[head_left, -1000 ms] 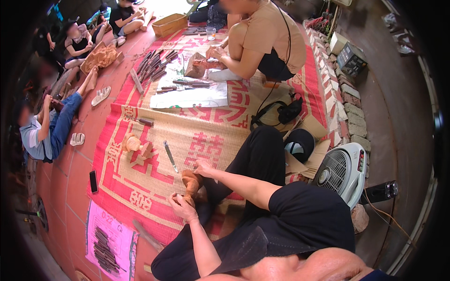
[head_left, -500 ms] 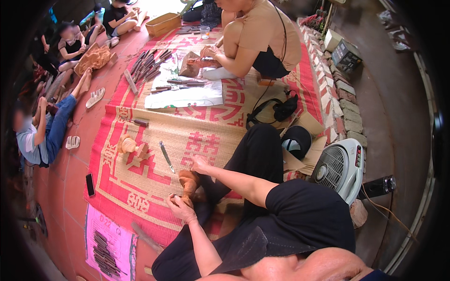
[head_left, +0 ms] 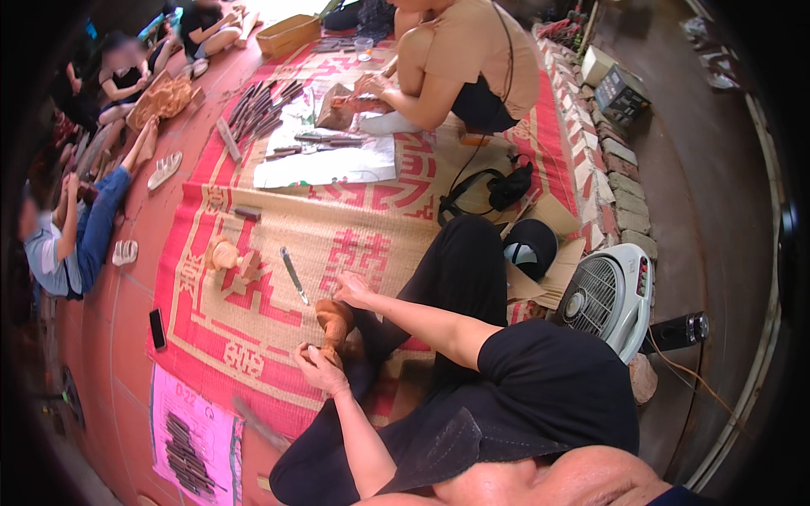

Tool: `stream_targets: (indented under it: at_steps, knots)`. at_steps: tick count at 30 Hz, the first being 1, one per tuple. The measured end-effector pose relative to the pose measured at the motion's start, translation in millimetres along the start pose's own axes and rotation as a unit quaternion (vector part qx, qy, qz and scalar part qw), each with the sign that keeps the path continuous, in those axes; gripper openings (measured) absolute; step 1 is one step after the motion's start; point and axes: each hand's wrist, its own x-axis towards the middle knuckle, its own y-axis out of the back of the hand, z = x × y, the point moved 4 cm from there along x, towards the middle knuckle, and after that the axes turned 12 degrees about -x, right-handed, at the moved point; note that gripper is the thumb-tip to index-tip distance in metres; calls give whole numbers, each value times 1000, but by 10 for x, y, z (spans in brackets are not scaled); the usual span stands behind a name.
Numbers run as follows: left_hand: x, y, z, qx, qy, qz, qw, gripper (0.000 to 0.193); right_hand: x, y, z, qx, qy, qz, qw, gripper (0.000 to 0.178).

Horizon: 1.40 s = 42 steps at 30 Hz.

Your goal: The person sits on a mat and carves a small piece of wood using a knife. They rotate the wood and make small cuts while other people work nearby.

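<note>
Two bare hands work at one reddish-brown carved wooden piece [head_left: 334,323], which stands beside the person's bent, dark-trousered legs. The left hand [head_left: 321,368] is curled closed around its near end; the right hand [head_left: 355,291] is at its far end, fingers partly bent, and whether they grip it I cannot tell.

Nearer than the carving and to its left, one pink printed sheet [head_left: 173,390] bears one heap of dark-handled tools [head_left: 191,455], too overlapped to count. Farther left of the carving is one black rectangular phone [head_left: 157,329]. One slim silver-bladed tool [head_left: 294,276] lies just beyond the carving, on the red-and-tan woven mat [head_left: 278,337]; past that, left of the carving, are one pale wooden carved figure [head_left: 223,254] and one short dark handle [head_left: 247,214].

Right of the carving stand one grey-white box fan [head_left: 606,295] and one black cap [head_left: 531,245]. Well beyond the carving, one co-worker in a tan shirt [head_left: 481,59] sits by one white sheet [head_left: 325,171].
</note>
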Motion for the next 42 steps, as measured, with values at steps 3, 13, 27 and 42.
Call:
stream_targets:
  at_steps: [3, 13, 27, 42]
  knots:
    - [7, -23, -48, 16, 13, 3, 1000, 35, -107, -97, -152, 40, 41, 35, 998, 39]
    - [-15, -4, -187, -32, 46, 28, 998, 30, -62, 23, -53, -12, 19, 71, 997, 32]
    - [-30, -8, -41, 24, -9, 34, 999, 29, -69, -219, 464, 221, -91, -22, 971, 22]
    - [-348, 190, -199, -67, 266, 74, 959, 89, -309, -98, -123, 103, 48, -14, 993, 32]
